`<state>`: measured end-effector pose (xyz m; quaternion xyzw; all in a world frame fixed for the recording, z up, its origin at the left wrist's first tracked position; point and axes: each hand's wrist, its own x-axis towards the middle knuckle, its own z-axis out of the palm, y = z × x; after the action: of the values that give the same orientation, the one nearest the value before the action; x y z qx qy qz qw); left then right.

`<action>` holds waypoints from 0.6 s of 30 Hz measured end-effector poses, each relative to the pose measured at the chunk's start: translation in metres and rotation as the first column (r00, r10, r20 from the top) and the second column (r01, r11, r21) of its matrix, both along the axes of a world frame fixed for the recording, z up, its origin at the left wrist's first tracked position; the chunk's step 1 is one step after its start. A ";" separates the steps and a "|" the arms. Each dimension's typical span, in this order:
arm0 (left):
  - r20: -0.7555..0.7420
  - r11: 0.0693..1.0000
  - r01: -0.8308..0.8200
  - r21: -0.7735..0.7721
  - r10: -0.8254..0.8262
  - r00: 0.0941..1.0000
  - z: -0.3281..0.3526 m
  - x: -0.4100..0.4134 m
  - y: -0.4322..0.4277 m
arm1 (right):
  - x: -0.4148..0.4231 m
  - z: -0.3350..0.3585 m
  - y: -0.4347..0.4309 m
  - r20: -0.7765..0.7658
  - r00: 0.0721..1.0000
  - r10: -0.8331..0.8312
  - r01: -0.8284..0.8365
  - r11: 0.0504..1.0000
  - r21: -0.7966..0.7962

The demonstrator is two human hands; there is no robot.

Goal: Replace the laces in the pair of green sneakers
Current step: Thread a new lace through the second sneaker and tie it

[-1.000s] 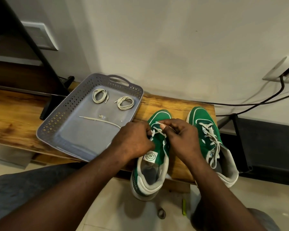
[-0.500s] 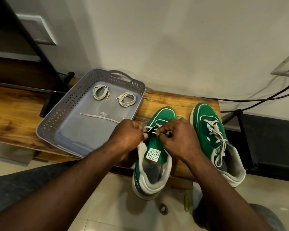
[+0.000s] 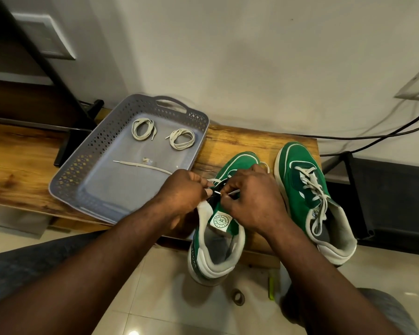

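Wooden desk [image 3: 22,165], glossy grain. On its left a grey perforated plastic tray [image 3: 65,175] holds a coiled lace [image 3: 142,128], second coiled lace [image 3: 182,139] and straight lace [image 3: 143,165]. At right are two green suede-look sneakers with white soles. Long axes run away from the person, toes to the wall, heels overhanging the desk edge. Laced sneaker [image 3: 298,165] is farthest right. Worked sneaker [image 3: 235,165] sits directly under both grips: left grip [image 3: 182,189] and right grip [image 3: 252,199], fingers curled, pinch the off-white flat lace [image 3: 232,192] above the tongue.
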<state>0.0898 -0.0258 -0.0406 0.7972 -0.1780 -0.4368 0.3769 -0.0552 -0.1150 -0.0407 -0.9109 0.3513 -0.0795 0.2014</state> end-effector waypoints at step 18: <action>0.444 0.989 0.147 0.007 -0.134 0.886 0.013 -0.028 0.016 | 0.001 0.002 0.018 -0.146 0.987 -0.061 0.036 0.985 -0.172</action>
<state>0.0621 -0.0099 -0.0279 0.8554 -0.3221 -0.2676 0.3047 -0.0544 -0.0972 -0.0388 -0.9192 0.3796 -0.0448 0.0946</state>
